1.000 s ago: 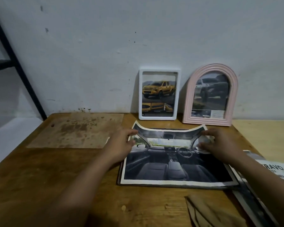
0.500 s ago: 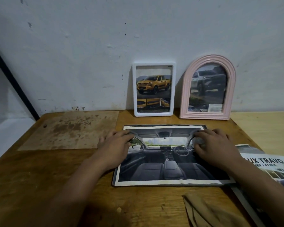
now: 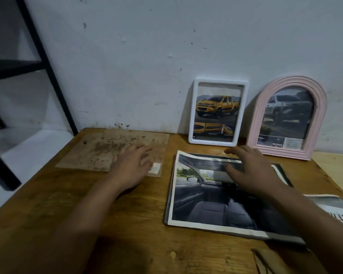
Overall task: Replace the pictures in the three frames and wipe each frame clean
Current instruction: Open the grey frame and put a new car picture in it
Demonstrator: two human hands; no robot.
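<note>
A large car-interior picture [image 3: 206,204] lies flat on a dark frame on the wooden table [image 3: 48,204]. My right hand [image 3: 249,171] rests on its upper part, fingers spread. My left hand [image 3: 133,167] lies open on a stained brown backing board [image 3: 99,151] to the left of the picture. Against the wall lean a white rectangular frame [image 3: 192,115] with a yellow pickup picture and a pink arched frame [image 3: 319,115] with a grey pickup picture.
A car brochure [image 3: 337,210] lies at the right edge of the table. A brown cloth [image 3: 273,262] sits at the bottom right. A black metal rack [image 3: 48,66] stands to the left, beyond the table's edge.
My left hand left the picture and moved left onto the backing board. The view swung left. My right hand stays on the picture, which now lies flat.
</note>
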